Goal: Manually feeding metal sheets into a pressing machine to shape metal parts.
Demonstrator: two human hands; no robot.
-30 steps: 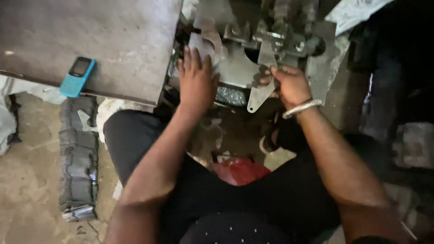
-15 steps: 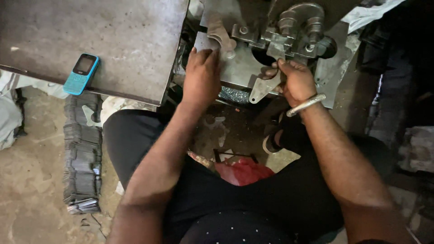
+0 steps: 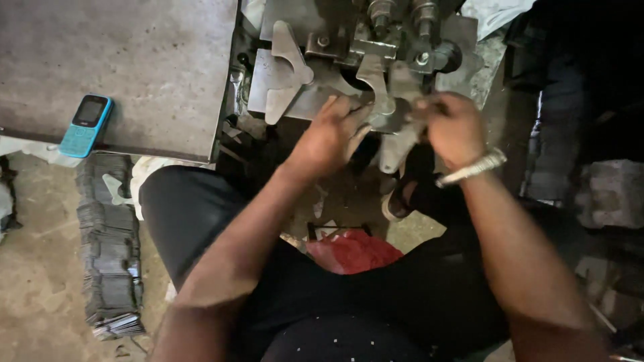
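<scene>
Black cloth fills the near edge of the view: the seated person's dark trousers, with a crumpled red rag (image 3: pixel 353 251) lying between the knees on the dusty concrete floor (image 3: pixel 40 268). To the left, just beside the thigh, stands a tall stack of thin grey metal strips (image 3: pixel 107 248), their edges ragged and layered.

Both bare forearms reach away from the body toward a steel machine (image 3: pixel 376 40). The left hand (image 3: pixel 332 134) has slid rightward across the machine's flat plate since a moment ago; it now lies palm down with fingers loosely spread, fingertips touching a small curved metal piece (image 3: pixel 384 115) at the plate's front edge. The right hand (image 3: pixel 453 124), a pale bracelet (image 3: pixel 473 167) at the wrist, is blurred with motion and curled inward just beside the same piece; whether it grips anything cannot be told. With both hands now drawn together, the work appears centred on that one piece.

The machine is dull grey steel, made of flat cut plates with rounded lobes, bolt heads and two upright cylinders at the far edge.

Farther left, a rough, stained grey table (image 3: pixel 134 67) carries a small turquoise phone (image 3: pixel 86 125) near its front edge, well apart from the hands.
</scene>
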